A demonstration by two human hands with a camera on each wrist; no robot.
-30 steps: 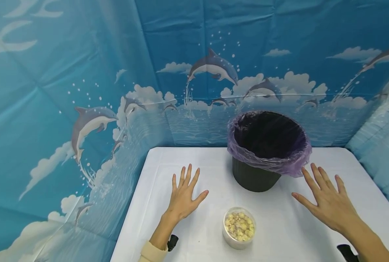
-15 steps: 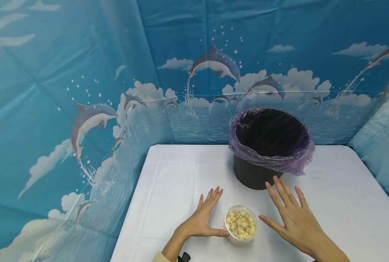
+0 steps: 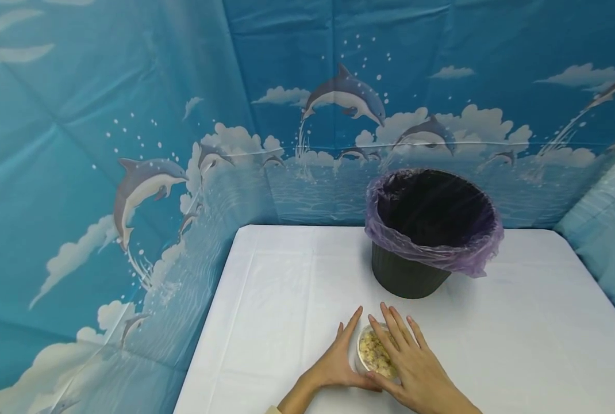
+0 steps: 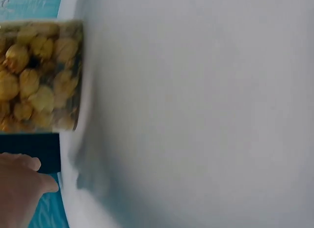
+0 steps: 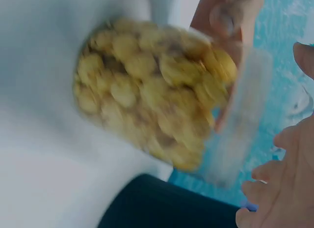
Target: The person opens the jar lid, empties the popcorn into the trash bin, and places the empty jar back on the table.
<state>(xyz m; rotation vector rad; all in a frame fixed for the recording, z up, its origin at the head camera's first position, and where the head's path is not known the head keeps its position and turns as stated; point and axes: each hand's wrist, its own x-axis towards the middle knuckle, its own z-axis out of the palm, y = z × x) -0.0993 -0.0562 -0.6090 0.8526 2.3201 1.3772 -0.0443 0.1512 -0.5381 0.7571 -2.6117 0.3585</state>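
A clear round jar (image 3: 373, 351) of yellow, popcorn-like pieces stands on the white table. It appears large and blurred in the right wrist view, where the jar (image 5: 147, 85) has a clear band at its top. At its left side is my left hand (image 3: 333, 362), fingers extended along it and thumb across the front. My right hand (image 3: 416, 368) reaches over the jar's right part with fingers straight and spread, hiding some of the contents. In the left wrist view, my left fingers (image 4: 22, 186) show apart from the jar (image 4: 39, 80).
Behind the jar stands a black bin (image 3: 408, 273) lined with a purple plastic bag (image 3: 452, 257). The white-covered table (image 3: 271, 299) meets a blue dolphin-print curtain (image 3: 318, 190) at its back and sides.
Both hands have come inward and nearer from their spread positions: the left moved right to the jar, the right moved left over it. The jar and bin stay in place.
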